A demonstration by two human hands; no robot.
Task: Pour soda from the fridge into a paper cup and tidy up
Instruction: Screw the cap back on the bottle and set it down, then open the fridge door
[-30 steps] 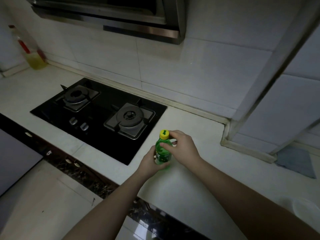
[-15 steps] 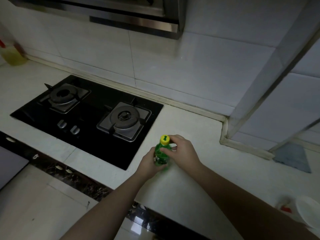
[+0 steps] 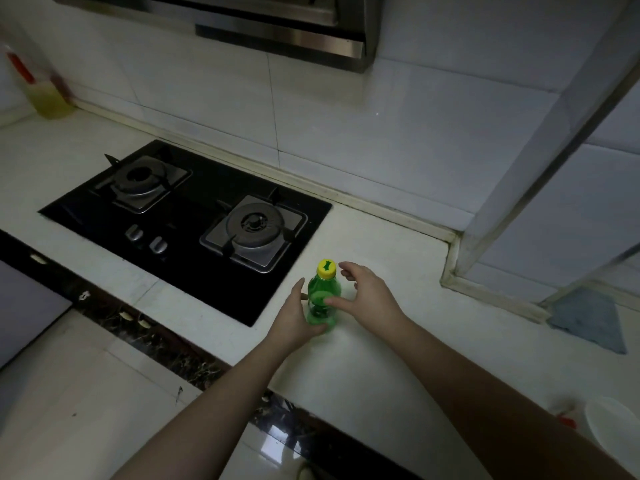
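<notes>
- We are standing the green soda bottle [image 3: 320, 303] upright on the white tabletop [image 3: 398, 341], just to the right of the black gas hob's [image 3: 187, 223] front corner, with its yellow cap [image 3: 326, 267] on
- We are gripping the lower body of the bottle with our left hand [image 3: 294, 318], fingers curled round its far side
- We are holding our right hand [image 3: 365, 292] spread and relaxed beside the neck, fingers arching near the cap without closing on it; only the thumb tip is touching the bottle's shoulder
- Half a second ago the right hand's fingers were wrapped round the neck just under the cap; now we are showing a gap between them and the cap
- The bottle itself is staying in the same spot by the hob, and the left hand is keeping its grip
- Two burners and two knobs are lying on the hob to the left, well clear of our arms; a steel range hood [image 3: 277, 29] is hanging above
- A bottle of yellowish liquid with a red part [image 3: 41, 88] is standing in the far left corner, blurred
- A blue-grey cloth [image 3: 588, 320] is lying at the foot of the tiled column on the right
- A white paper cup [image 3: 613, 434] is sitting at the lower right edge, beside our right forearm, with a small red item [image 3: 568, 421] next to it that we cannot identify
- We are finding no readable writing; the cap is bearing only a green mark
</notes>
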